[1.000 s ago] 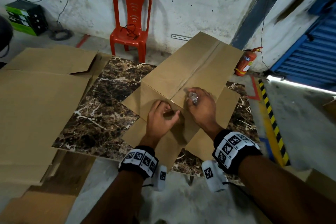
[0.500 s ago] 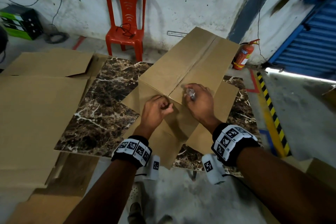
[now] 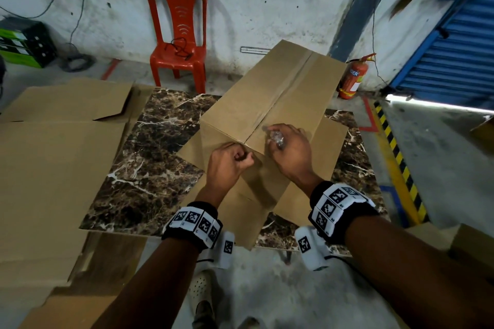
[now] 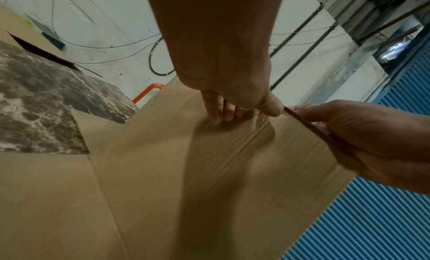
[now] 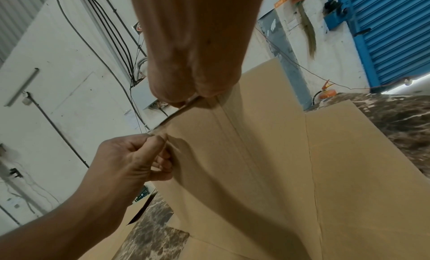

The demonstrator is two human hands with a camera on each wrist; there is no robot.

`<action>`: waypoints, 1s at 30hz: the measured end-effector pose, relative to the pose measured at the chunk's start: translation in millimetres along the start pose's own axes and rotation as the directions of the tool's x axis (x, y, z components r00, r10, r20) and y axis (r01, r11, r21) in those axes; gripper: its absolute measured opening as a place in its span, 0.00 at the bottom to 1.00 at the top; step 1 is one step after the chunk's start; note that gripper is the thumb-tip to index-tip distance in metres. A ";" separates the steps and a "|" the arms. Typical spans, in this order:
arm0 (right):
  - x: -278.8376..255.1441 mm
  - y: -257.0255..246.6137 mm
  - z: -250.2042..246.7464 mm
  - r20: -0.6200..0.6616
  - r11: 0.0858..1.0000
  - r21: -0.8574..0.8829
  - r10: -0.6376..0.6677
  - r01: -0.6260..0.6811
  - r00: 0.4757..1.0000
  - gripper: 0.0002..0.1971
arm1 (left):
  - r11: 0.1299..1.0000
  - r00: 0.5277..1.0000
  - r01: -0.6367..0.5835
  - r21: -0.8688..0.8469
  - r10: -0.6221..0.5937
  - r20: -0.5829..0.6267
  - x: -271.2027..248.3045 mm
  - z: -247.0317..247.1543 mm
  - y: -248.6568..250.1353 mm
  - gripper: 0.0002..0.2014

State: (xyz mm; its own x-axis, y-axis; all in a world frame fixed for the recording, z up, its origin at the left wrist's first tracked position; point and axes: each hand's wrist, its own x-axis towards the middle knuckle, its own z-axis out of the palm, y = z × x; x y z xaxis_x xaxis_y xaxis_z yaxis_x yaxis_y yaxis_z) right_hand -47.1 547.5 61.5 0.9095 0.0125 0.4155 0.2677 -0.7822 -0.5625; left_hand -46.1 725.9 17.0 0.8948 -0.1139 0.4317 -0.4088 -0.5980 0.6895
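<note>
Your left grip point(image 3: 230, 165) pinches the near top edge of the cardboard box point(image 3: 280, 93) at its taped seam. Just beside it, your right grip point(image 3: 291, 152) clasps that same edge and a small shiny lump point(image 3: 276, 139). The box stands on the marble counter point(image 3: 149, 168); beyond, a red chair point(image 3: 177, 43).

head: above, fwd-down | wrists: close-up | shared: box point(image 3: 280, 93) near edge
</note>
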 end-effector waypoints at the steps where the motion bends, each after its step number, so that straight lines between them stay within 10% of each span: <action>1: 0.0 -0.3 0.1 -0.004 1.000 0.004 -0.004 0.004 1.000 0.15 | 1.000 1.000 -0.007 0.002 0.007 0.002 -0.8 -0.6 0.9 0.12; 19: -1.7 -10.5 -7.1 -0.031 0.999 0.035 -0.001 0.002 1.000 0.14 | 0.874 0.991 -0.013 0.486 -0.054 0.125 2.1 -2.1 28.0 0.13; 25: -2.9 -10.9 -2.8 0.006 0.999 -0.006 0.038 -0.038 0.999 0.14 | 0.873 0.964 -0.238 0.425 0.159 0.213 6.3 -23.5 10.4 0.15; 30: -2.6 -13.2 -3.0 0.068 0.995 -0.081 0.061 -0.056 0.996 0.16 | 0.941 0.989 -0.134 0.311 0.108 0.098 -9.8 -24.0 18.2 0.10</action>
State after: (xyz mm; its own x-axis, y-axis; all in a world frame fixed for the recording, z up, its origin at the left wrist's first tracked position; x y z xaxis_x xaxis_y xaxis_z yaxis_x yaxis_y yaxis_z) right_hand -54.0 555.9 70.0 0.9436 0.0067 0.3312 0.1903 -0.8294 -0.5253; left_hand -66.7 735.2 39.3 0.8585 -0.2550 0.4449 -0.4485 -0.7940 0.4104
